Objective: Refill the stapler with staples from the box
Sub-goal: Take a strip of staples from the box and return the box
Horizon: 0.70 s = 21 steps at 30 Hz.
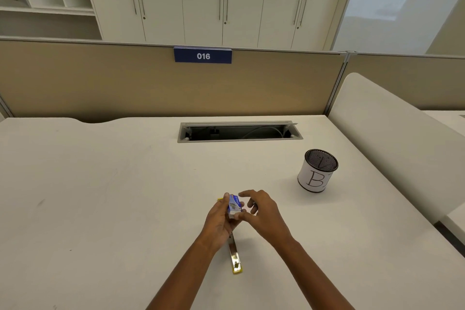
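Count: one box [235, 206] of staples, one stapler [235, 257], one mesh cup [317, 171], on a white desk [100, 196].
Left hand [221, 221]: curled around the box, above the desk.
Right hand [261, 211]: fingers loosely bent, thumb tip at the box's near end.
Stapler: lies opened flat beneath the hands, long axis running toward the camera.
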{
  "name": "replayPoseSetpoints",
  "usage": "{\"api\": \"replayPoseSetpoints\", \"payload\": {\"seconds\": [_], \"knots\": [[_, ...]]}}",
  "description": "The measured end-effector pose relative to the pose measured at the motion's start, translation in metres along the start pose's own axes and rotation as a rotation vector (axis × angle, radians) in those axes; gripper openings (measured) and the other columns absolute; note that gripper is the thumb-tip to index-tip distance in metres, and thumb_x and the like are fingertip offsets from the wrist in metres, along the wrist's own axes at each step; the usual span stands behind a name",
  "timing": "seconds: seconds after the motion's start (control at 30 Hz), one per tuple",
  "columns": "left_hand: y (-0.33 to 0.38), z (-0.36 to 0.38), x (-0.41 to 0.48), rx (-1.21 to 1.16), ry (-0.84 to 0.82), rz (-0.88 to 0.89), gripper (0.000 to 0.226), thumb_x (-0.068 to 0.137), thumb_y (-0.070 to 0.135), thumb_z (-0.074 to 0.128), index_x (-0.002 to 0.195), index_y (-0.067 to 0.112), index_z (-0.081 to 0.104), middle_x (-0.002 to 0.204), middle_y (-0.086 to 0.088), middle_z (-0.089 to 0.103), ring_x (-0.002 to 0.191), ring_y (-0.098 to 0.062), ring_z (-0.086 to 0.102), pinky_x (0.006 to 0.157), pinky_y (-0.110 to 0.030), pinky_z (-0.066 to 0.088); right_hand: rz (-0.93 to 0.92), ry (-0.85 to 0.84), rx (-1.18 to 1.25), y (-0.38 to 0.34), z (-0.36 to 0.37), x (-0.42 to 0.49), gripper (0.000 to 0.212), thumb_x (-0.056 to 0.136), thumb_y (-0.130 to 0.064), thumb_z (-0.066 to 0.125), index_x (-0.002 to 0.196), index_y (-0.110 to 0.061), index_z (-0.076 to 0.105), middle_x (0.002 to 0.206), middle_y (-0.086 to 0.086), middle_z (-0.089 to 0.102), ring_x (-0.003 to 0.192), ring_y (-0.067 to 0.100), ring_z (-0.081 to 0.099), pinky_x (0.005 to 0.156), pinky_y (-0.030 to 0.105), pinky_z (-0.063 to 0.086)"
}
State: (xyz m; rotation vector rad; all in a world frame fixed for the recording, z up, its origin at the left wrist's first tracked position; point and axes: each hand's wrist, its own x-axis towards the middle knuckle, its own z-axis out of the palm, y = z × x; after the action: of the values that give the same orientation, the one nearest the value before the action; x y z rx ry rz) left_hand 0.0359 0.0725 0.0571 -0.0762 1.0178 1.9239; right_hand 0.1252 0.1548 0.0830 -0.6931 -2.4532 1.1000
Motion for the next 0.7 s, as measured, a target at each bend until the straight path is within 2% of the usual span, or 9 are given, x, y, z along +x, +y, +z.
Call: {"api": "replayPoseSetpoints", "payload": {"seconds": [0.07,0.13,0.2,0.27,0.37,0.43,0.57,0.7], "knots": [[0.000,0.000,-0.001,0.070,-0.002,-0.007,0.025,0.095,0.027,0.045,0.090,0.007,0.059,0.083,-0.015,0.063,0.062,-0.020,0.061,0.044,-0.019,0.055,-0.068,-0.106,-0.101,0.002,-0.006,0.002,0.049,0.078,-0.024,0.071,0.123,-0.020,0.053,0.094,-0.003,0.041,0.068,-0.005,0.040,0.060,0.001,0.037],[-0.001,0.000,-0.002,0.141,-0.012,-0.016,0.024,0.095,0.029,0.046,0.092,0.009,0.060,0.084,-0.013,0.062,0.054,-0.015,0.064,0.041,-0.018,0.052,-0.105,-0.181,-0.162,0.005,-0.011,0.004,0.054,0.077,-0.027,0.072,0.126,-0.019,0.051,0.097,-0.003,0.039,0.070,-0.005,0.039,0.060,-0.001,0.036],[-0.003,0.001,-0.002,0.162,-0.024,-0.030,0.025,0.094,0.029,0.046,0.093,0.008,0.060,0.083,-0.013,0.063,0.049,-0.012,0.065,0.041,-0.018,0.052,-0.103,-0.215,-0.189,0.007,-0.016,0.007,0.055,0.076,-0.032,0.072,0.126,-0.020,0.051,0.098,-0.004,0.038,0.075,0.001,0.041,0.060,0.002,0.036],[-0.004,0.003,-0.003,0.163,-0.028,-0.040,0.025,0.094,0.029,0.047,0.091,0.008,0.061,0.081,-0.013,0.064,0.053,-0.014,0.066,0.043,-0.019,0.054,-0.103,-0.237,-0.213,0.008,-0.018,0.009,0.058,0.076,-0.036,0.071,0.127,-0.020,0.049,0.101,-0.003,0.040,0.083,0.007,0.042,0.062,0.005,0.034],[-0.006,0.007,-0.004,0.146,-0.047,-0.052,0.025,0.094,0.027,0.048,0.088,0.008,0.064,0.073,-0.011,0.069,0.057,-0.017,0.065,0.045,-0.020,0.056,-0.108,-0.270,-0.232,0.011,-0.017,0.010,0.063,0.077,-0.039,0.069,0.131,-0.018,0.043,0.112,0.004,0.046,0.089,0.009,0.042,0.074,0.012,0.037],[-0.007,0.008,-0.005,0.147,-0.055,-0.054,0.027,0.094,0.027,0.048,0.086,0.008,0.065,0.070,-0.009,0.071,0.056,-0.017,0.065,0.044,-0.020,0.055,-0.110,-0.270,-0.233,0.012,-0.016,0.011,0.061,0.077,-0.038,0.069,0.129,-0.018,0.045,0.108,0.002,0.045,0.090,0.009,0.043,0.077,0.015,0.038],[-0.008,0.010,-0.005,0.129,-0.051,-0.069,0.027,0.095,0.027,0.046,0.087,0.008,0.063,0.075,-0.012,0.069,0.053,-0.015,0.068,0.044,-0.021,0.056,-0.125,-0.250,-0.231,0.012,-0.018,0.013,0.053,0.078,-0.037,0.068,0.124,-0.016,0.051,0.106,0.003,0.046,0.087,0.008,0.043,0.067,0.006,0.034],[-0.010,0.013,-0.005,0.103,-0.020,-0.087,0.024,0.095,0.025,0.044,0.088,0.008,0.059,0.085,-0.017,0.062,0.071,-0.024,0.061,0.043,-0.024,0.057,-0.119,-0.236,-0.218,0.012,-0.019,0.014,0.049,0.078,-0.037,0.068,0.120,-0.014,0.054,0.100,-0.002,0.042,0.084,0.009,0.043,0.065,0.005,0.034]]}}
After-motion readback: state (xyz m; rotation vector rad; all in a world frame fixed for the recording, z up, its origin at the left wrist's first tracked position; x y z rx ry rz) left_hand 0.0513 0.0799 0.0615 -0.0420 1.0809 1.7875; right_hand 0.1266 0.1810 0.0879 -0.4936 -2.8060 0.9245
